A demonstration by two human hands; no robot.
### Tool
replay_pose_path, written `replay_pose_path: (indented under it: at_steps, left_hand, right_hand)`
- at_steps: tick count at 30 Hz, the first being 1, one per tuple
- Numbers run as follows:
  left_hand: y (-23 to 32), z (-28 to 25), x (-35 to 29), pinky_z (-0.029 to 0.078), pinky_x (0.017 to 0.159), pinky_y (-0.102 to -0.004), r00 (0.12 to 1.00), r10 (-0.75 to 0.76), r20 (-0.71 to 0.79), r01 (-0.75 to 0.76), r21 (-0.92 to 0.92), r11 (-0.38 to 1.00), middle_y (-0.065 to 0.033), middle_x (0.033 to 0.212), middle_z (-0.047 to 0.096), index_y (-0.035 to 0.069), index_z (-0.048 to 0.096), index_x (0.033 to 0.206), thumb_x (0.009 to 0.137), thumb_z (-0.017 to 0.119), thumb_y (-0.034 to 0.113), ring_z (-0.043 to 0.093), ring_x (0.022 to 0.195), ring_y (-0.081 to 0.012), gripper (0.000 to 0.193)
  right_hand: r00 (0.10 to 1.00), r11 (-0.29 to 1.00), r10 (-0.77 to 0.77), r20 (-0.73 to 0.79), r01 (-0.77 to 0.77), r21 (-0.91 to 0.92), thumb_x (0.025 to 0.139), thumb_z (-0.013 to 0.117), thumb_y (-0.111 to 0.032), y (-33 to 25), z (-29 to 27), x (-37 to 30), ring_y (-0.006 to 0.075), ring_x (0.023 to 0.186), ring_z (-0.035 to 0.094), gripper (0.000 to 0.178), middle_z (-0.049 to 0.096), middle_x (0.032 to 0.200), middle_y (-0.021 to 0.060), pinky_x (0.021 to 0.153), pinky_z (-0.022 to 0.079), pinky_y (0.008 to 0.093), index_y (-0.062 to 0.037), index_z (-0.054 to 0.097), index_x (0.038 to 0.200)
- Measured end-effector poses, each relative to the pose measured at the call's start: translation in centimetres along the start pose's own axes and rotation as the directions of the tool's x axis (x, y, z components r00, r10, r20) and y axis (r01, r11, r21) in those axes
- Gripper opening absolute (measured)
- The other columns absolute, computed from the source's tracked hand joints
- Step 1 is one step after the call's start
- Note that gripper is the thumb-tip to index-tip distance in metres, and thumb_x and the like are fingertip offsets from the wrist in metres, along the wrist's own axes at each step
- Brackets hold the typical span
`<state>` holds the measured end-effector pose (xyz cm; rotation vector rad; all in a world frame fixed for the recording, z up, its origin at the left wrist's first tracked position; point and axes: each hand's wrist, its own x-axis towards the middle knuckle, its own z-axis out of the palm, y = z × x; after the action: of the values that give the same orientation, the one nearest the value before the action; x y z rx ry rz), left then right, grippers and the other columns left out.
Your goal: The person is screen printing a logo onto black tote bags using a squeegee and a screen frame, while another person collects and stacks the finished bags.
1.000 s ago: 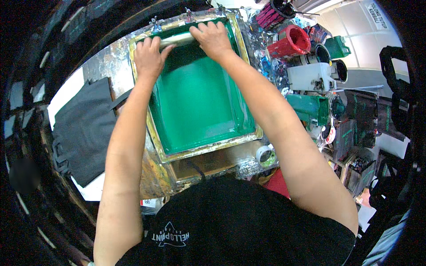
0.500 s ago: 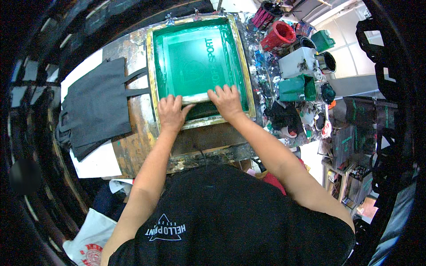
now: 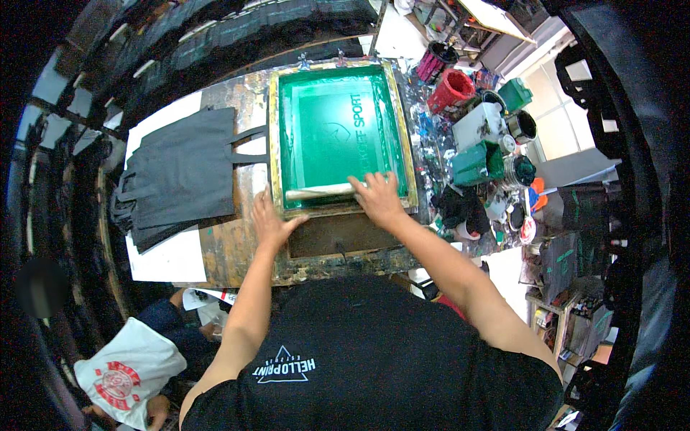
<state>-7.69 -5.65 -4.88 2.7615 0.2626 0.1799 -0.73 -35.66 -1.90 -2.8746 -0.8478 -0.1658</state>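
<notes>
A screen-printing frame (image 3: 409,154) with a pale, stained rim lies on the table, its mesh (image 3: 323,136) covered in green ink with dark lettering and a design showing through. Across its near end rests a squeegee (image 3: 316,192) with a pale handle. My right hand (image 3: 379,201) grips the squeegee's right end. Off the squeegee, my left hand (image 3: 269,224) is by the frame's near left corner, fingers stretched and thumb spread, holding nothing. Left of the frame, black tote bags (image 3: 183,172) lie stacked, with one bag's handles reaching to the frame's edge.
Ink containers crowd the table's right side: a red bucket (image 3: 453,90), a green tub (image 3: 478,162) and a white canister (image 3: 480,126). Clamps (image 3: 341,57) stand at the frame's far edge. A person in a white shirt (image 3: 129,366) is at lower left.
My left hand has let go of the squeegee and opened beside the frame's near left corner. My right hand still holds the squeegee, now closer to the frame's near edge. The view has shifted.
</notes>
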Motion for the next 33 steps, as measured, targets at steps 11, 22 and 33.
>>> replay_pose_path:
  at_steps: [11,22,33]
  left_hand:
    - [-3.7,3.0,-2.6,0.043,0.100,-0.0486,0.994,-0.005,-0.111,-0.015,-0.179,0.984,-0.0127,0.119,0.058,0.010,0.065,0.138,0.056,0.097,0.047,0.053,0.114,-0.0337,0.096]
    - [7.2,-11.7,7.0,0.052,0.098,-0.0356,0.925,-0.246,-0.289,-0.136,-0.858,0.496,-0.0128,0.124,0.065,-0.003,0.052,0.145,0.088,0.084,0.012,0.063,0.113,-0.0212,0.067]
    - [-1.6,4.3,9.0,0.038,0.112,-0.0569,0.930,-0.339,0.142,0.348,-0.047,0.936,-0.0363,0.143,0.047,-0.012,0.033,0.151,0.094,0.070,0.053,0.046,0.131,-0.0542,0.094]
  right_hand:
    - [1.000,0.987,0.017,0.022,-0.020,0.158,0.083,0.076,-0.017,0.1,-1.7,-1.2,0.0264,0.115,0.055,0.055,0.060,0.117,0.0072,0.107,0.029,0.0591,-0.0244,0.060,0.135]
    - [0.919,0.995,-0.071,-0.388,0.035,-0.098,0.086,0.073,-0.051,1.2,-18.2,9.5,0.0281,0.098,0.059,0.047,0.062,0.100,0.0090,0.096,0.036,0.0552,-0.0185,0.067,0.119]
    - [0.812,0.996,-0.091,-0.577,0.078,-0.047,0.098,0.053,-0.061,3.7,-25.8,20.1,0.0343,0.087,0.068,0.056,0.069,0.083,0.0157,0.089,0.044,0.0529,-0.0080,0.067,0.087]
